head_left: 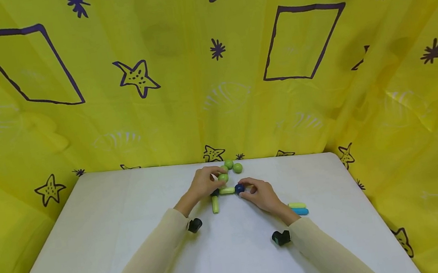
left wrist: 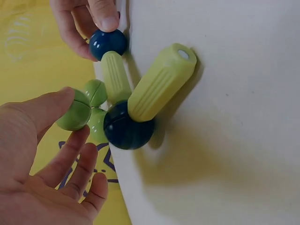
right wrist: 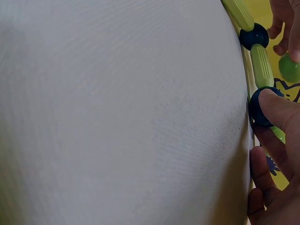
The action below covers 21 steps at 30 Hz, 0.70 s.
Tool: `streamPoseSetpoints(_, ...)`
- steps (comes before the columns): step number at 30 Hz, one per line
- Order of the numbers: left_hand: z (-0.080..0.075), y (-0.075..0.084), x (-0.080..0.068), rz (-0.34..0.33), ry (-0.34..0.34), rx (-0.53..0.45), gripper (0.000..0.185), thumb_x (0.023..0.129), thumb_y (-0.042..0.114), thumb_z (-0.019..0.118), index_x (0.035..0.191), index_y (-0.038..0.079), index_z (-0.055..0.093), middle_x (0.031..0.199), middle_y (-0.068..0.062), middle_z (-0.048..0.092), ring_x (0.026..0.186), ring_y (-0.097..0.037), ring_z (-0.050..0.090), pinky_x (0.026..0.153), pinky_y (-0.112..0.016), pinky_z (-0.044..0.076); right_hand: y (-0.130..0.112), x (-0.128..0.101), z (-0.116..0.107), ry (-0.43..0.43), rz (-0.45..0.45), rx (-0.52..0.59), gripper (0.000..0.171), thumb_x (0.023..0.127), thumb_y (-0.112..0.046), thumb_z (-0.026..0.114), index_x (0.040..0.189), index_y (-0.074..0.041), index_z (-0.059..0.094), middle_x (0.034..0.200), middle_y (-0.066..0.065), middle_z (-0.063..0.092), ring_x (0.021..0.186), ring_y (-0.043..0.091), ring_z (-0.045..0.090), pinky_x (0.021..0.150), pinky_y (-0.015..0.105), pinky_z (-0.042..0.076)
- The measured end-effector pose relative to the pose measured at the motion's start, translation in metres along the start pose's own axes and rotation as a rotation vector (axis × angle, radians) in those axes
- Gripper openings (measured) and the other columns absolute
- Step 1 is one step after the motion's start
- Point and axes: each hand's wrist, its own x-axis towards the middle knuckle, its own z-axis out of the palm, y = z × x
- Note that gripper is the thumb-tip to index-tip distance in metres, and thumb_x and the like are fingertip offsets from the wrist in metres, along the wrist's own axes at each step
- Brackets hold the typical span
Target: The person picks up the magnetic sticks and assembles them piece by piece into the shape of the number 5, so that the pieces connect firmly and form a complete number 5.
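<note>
Rods and balls of a toy building set are being joined on a white desk [head_left: 133,238], and the step in hand looks like adding a green ball to a small frame. Nearest the person, two pale sleeves reach forward, each with a small black wrist camera beside it. A yellow rod [head_left: 297,205] and a blue rod [head_left: 300,211] lie together just beside the right wrist, untouched. Further in, the right hand [head_left: 262,195] pinches a dark blue ball [head_left: 239,188] between thumb and curled fingers, holding it down on the desk. A light green rod [head_left: 227,190] runs from that ball to a second dark blue ball [left wrist: 127,125], and from this second ball another light green rod [head_left: 215,204] points back toward the person. The left hand [head_left: 204,183] holds a green ball [left wrist: 75,110] under its thumb, its other fingers loosely curled beneath, just beside the second dark blue ball and close to touching it. Beyond the hands, two more green balls [head_left: 233,166] sit near the far edge of the desk. Behind everything hangs a yellow cloth [head_left: 210,64] printed with purple stars and frames. Judging from this, the next move calls for a steady right hand while the left brings its green ball onto the frame without knocking the rods askew.
</note>
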Motion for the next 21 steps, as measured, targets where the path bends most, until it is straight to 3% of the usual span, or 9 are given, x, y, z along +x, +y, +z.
streamPoseSetpoints(12,-0.014,-0.001,-0.020,0.034,0.069,-0.027,0.029,0.087,0.016,0.083,0.115,0.011,0.077,0.108,-0.002,0.075,0.092,-0.025,0.064,0.079,-0.035,0.050,-0.003,-0.001,-0.001,0.006,-0.012,0.001,0.037,0.092,-0.022,0.079,0.128,-0.019,0.070,0.115,0.001,0.072,0.086,0.016,0.057,0.078,0.034,0.047)
streamPoseSetpoints(21,-0.015,-0.007,-0.040,0.005,0.128,-0.119,0.029,0.086,0.012,0.084,0.114,0.012,0.077,0.103,-0.003,0.075,0.088,-0.020,0.062,0.075,-0.034,0.049,-0.003,0.001,-0.002,0.010,-0.025,0.009,0.036,0.092,-0.021,0.080,0.127,-0.018,0.071,0.116,0.002,0.072,0.084,0.015,0.057,0.076,0.032,0.046)
